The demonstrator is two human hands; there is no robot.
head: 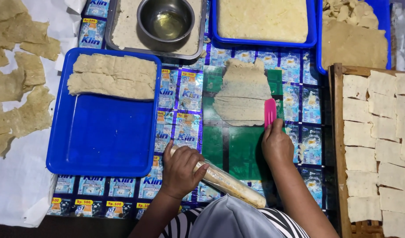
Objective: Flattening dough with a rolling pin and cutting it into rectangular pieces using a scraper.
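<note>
My left hand [181,169] grips a plastic-wrapped rolling pin [231,184] that lies slanted near the front edge. My right hand [277,146] holds a pink plastic scraper [270,112], its blade touching the right edge of a thin flattened sheet of pale dough [242,93]. The dough lies on a green cutting mat [231,147] over a printed plastic table cover.
A blue tray [101,141] at left carries strips of dough at its far end. Behind stand a metal tray with a steel bowl [166,20], a blue tray of dough [262,20] and another of scraps [352,39]. A bamboo rack [339,145] at right bears cut squares. Dried pieces [22,88] lie on white cloth.
</note>
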